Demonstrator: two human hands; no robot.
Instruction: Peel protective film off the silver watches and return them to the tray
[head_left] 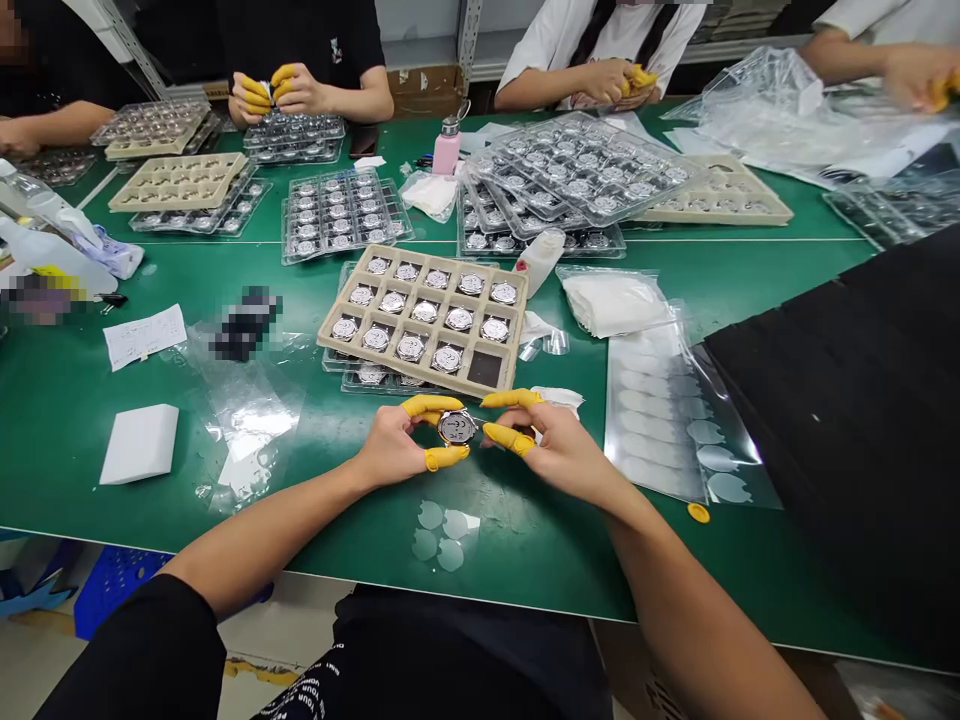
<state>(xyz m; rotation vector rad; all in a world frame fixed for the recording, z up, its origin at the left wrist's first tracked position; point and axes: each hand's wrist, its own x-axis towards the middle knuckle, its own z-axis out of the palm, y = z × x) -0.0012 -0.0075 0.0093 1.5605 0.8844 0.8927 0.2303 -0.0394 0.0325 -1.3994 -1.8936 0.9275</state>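
My left hand point(397, 445) and my right hand point(551, 445) meet over the green table point(75, 420), both wearing yellow finger cots. Between them they pinch a round silver metal piece point(457, 428), the left hand's forefinger and thumb on its left side, the right hand's fingers on its right. Just beyond the hands lies a beige compartment tray point(427, 315) filled with several similar silver pieces; one black cell at its near right corner holds nothing. Clear round film stickers point(442, 535) lie on the table below my hands.
A sheet of round films point(675, 420) and a bag of white cloths point(615, 300) lie to the right, beside black foam point(862, 400). A white block point(140, 443) and plastic bags lie left. Clear blister trays point(341, 212), a pink bottle point(447, 145) and other people's hands point(274, 90) are farther back.
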